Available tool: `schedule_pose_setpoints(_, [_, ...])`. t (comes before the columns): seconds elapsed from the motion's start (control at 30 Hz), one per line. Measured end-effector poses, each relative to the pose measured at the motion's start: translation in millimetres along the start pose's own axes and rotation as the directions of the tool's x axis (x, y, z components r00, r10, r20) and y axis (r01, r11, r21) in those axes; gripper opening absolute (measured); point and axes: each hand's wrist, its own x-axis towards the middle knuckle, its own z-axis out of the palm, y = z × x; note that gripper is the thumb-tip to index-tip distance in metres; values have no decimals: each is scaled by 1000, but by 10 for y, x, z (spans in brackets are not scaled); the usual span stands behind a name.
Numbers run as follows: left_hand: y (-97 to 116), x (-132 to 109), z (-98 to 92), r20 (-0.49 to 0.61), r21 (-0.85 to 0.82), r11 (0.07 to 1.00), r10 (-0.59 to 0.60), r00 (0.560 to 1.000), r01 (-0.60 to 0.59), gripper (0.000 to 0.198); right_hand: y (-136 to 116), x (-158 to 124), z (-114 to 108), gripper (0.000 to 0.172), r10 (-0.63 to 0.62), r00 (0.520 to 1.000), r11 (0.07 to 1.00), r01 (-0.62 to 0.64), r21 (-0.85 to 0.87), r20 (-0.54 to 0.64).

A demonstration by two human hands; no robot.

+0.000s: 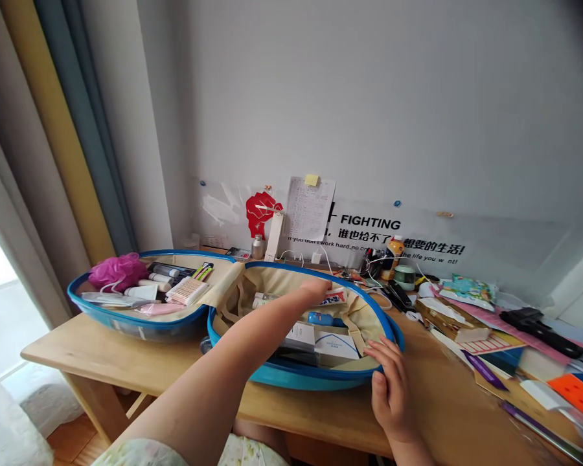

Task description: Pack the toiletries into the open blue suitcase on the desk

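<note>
A blue-rimmed suitcase lies open on the wooden desk. My left hand (315,291) reaches into its right half (272,272), beside a red-and-white box (334,297); its fingers are too small and partly hidden to tell whether they hold anything. Below it lie a blue bottle (324,319), a white box (337,346) and another white box (301,335). My right hand (391,382), fingers apart, rests against the near right rim and holds nothing. The left half (150,329) contains a purple bath puff (118,272), white tubes (142,292) and a pack of cotton swabs (187,290).
Along the wall stand a small metallic bottle (257,247), a green jar (405,277) and white cables. Papers, a black object (541,331), purple pens (486,371) and an orange item (577,393) clutter the right side. Curtains (63,129) hang at the left.
</note>
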Motion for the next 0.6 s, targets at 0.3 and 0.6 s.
schedule_pose_setpoints(0.3, [126,-40,144,80,112,991,58,995,-67,52,3,-8,2,33,11,1000,1000,-11,9,1])
schedule_pose_setpoints(0.6, [-155,-66,82,24,173,984,31,999,-34,29,-5,17,1,33,-11,1000,1000,11,-7,-3])
